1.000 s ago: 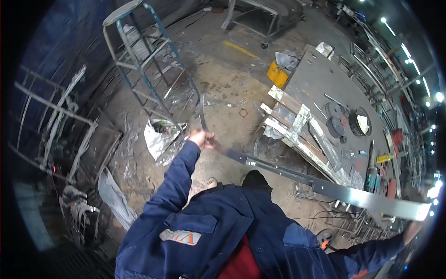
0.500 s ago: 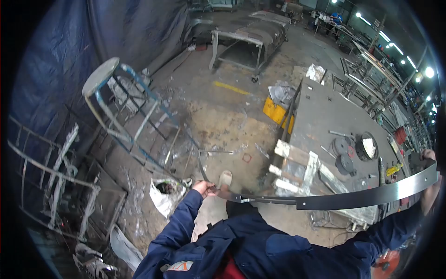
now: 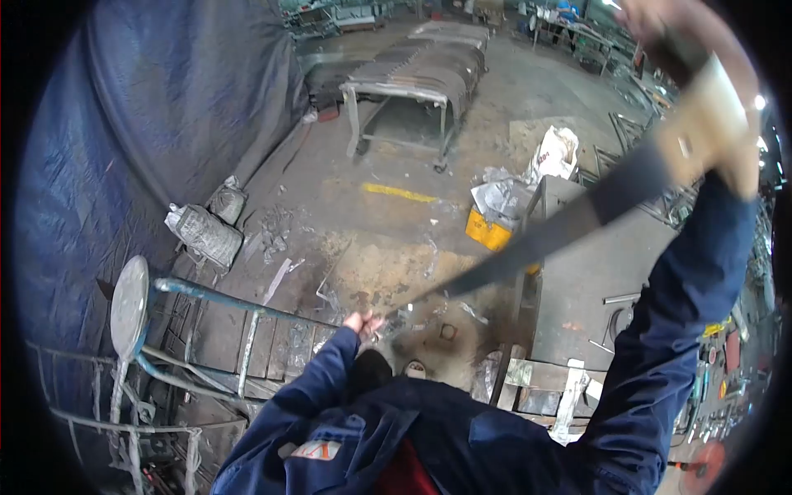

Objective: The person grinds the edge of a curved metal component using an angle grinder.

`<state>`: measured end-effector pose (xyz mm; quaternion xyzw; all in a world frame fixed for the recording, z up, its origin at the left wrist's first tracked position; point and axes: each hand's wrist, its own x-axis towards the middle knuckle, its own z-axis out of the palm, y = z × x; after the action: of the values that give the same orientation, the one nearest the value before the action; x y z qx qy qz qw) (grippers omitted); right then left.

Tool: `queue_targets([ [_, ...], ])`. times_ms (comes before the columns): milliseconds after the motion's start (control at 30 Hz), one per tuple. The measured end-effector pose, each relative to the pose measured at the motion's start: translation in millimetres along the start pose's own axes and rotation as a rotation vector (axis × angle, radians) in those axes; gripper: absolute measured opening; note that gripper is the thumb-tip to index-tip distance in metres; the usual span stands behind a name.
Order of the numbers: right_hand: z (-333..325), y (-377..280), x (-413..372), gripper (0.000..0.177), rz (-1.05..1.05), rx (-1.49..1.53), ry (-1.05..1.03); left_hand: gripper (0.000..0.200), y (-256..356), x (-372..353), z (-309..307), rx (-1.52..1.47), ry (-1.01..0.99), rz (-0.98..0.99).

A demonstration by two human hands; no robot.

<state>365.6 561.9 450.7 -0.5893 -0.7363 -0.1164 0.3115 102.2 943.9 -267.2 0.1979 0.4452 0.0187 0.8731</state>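
right hand (image 3: 716, 31) raised, curled around metal strip (image 3: 577, 216)

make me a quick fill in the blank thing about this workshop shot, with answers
Between the left hand and the right hand, the ____ one is raised higher.
The metal strip spans from one hand to the ____.
The box beneath the crumpled grey plastic is ____.
The round stool seat is on the picture's ____ side.

right; other; yellow; left

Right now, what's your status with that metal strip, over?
Left hand gripping far end of metal strip. Right hand raised, gripping near end. Stool off to the left.
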Motion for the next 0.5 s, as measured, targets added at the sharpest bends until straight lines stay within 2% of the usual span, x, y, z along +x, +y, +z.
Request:
queue_targets([
  [67, 75, 5, 61, 0.023, -0.072, -0.452, 0.383, 0.035, 18, 24, 45, 0.055, -0.024, 0.095],
  [133, 82, 40, 92, 0.016, 0.011, -0.381, 0.258, 0.055, 49, 62, 69, 0.458, -0.014, 0.057],
  [167, 86, 58, 107, 0.012, 0.055, -0.349, 0.199, 0.065, 66, 38, 113, 0.712, 0.181, 0.206],
  [200, 93, 78, 122, 0.005, 0.048, -0.374, 0.157, 0.07, 88, 46, 140, 0.69, 0.13, 0.316],
  [267, 113, 124, 139, 0.014, 0.039, -0.425, 0.056, 0.079, 131, 61, 193, 0.638, 0.013, 0.532],
  [333, 139, 187, 161, 0.024, 0.054, -0.483, -0.029, 0.081, 200, -15, 317, 0.693, -0.586, 0.966],
  [400, 151, 240, 176, 0.028, 0.083, -0.549, -0.066, 0.082, 239, -35, 384, 0.857, -0.817, 1.19],
  [467, 154, 282, 193, 0.03, 0.127, -0.584, -0.072, 0.079, 259, -29, 439, 0.921, -0.926, 1.34],
  [500, 153, 303, 202, 0.029, 0.15, -0.593, -0.069, 0.076, 270, -31, 467, 1.033, -0.931, 1.264],
])
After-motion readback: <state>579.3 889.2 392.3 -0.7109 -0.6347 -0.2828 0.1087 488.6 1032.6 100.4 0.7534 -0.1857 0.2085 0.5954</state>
